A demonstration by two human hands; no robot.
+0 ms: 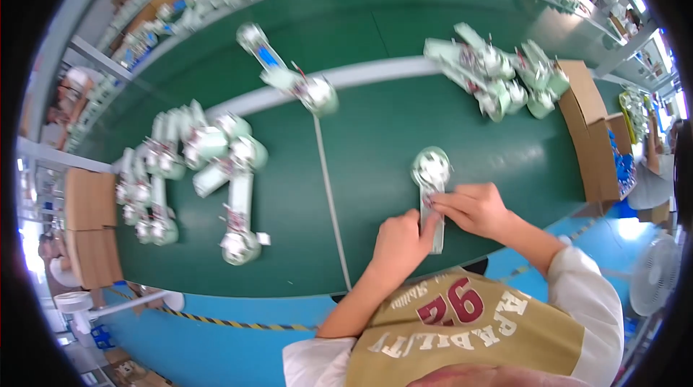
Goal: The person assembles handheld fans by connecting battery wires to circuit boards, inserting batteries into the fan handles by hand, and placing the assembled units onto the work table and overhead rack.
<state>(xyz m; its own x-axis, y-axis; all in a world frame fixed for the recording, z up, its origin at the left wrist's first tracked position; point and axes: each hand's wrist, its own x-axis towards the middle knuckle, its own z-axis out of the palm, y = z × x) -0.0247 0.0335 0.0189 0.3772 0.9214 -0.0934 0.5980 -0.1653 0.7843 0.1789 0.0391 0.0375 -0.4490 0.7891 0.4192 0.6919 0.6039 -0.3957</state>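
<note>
In front of me on the green table lies a pale green plastic housing (431, 168) with a round head and a long, narrow handle. Its round end points away from me. My left hand (401, 244) is closed around the handle, thumb along its top. The fingers of my right hand (473, 209) are pinched together over the handle just below the round head. Whatever sits between those fingertips is too small and blurred to name. Dark, thin bits like wires show near them.
Similar housings (242, 203) lie grouped at the left, and more housings (498, 73) are heaped at the far right. A single one (315, 94) lies at the far middle. Cardboard boxes flank the table: a left box (94, 224) and a right box (588, 145) near blue parts.
</note>
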